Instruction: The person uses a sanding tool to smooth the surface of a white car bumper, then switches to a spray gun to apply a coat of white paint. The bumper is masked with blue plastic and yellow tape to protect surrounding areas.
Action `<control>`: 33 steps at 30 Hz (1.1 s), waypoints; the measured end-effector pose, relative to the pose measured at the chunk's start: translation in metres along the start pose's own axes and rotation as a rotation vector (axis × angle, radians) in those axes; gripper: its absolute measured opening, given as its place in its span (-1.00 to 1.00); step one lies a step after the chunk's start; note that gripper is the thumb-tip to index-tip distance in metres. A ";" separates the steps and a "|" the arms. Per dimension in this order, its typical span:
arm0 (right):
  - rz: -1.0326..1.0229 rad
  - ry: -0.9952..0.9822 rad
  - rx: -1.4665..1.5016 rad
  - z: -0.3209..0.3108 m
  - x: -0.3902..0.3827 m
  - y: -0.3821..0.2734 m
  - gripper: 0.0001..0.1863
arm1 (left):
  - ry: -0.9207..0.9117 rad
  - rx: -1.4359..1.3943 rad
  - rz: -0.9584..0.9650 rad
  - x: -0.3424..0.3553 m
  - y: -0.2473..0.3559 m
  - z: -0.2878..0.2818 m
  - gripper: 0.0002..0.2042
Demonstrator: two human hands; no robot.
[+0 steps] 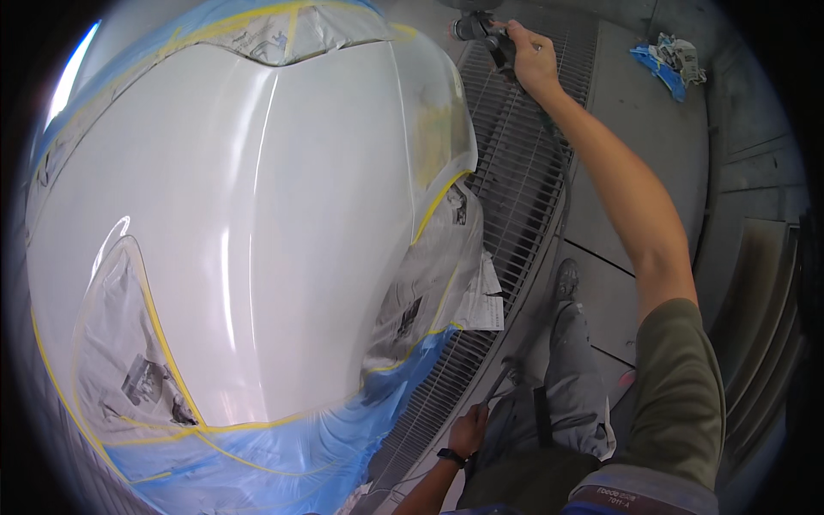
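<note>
With the arm stretched far ahead, my right hand (pixel 534 58) is closed around a dark spray gun (pixel 496 45) at the top edge of the view. The gun is beside the far right corner of a glossy white car hood (pixel 330 172). Low in the view, my left hand (pixel 468 432), with a dark band on its wrist, is closed on an air hose (pixel 498 379) near my legs. Yellow masking tape (pixel 161 335) borders the hood. Paper masking (pixel 421 283) and blue plastic film (pixel 343 433) cover the parts around it.
A metal floor grating (pixel 524 163) runs along the car's right side. Crumpled paper and blue film (pixel 674 64) lie on the grey floor (pixel 635 163) at the far right. My shoe (pixel 567 279) is beside the grating. Ridged wall panels (pixel 755 300) stand at the right.
</note>
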State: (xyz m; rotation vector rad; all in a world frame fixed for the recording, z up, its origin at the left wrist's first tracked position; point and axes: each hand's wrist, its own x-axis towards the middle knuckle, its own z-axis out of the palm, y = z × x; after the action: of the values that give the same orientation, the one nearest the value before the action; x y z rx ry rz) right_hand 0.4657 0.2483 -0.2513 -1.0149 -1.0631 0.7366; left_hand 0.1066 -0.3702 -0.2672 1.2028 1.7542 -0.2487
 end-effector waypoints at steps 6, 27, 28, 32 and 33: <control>0.252 0.008 0.115 0.006 -0.115 -0.018 -0.46 | 0.122 0.029 0.121 -0.020 -0.064 0.017 -0.57; 0.370 -0.705 0.432 0.082 -0.530 -0.135 -0.52 | 0.007 0.102 -0.029 -0.135 -0.221 0.053 -0.59; 0.363 -0.646 0.438 0.080 -0.521 -0.128 -0.52 | 0.021 0.096 -0.017 -0.133 -0.218 0.051 -0.60; 0.239 -0.399 0.275 0.053 -0.454 -0.091 -0.52 | -0.076 0.133 -0.105 -0.120 -0.192 0.041 -0.58; 0.201 -0.337 0.218 0.043 -0.431 -0.081 -0.52 | -0.074 0.129 -0.071 -0.114 -0.184 0.038 -0.58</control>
State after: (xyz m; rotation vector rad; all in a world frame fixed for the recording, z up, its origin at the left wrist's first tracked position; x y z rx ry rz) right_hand 0.2823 -0.1468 -0.3202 -0.8335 -1.1469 1.1920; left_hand -0.0130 -0.5541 -0.2567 1.2085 1.7392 -0.4489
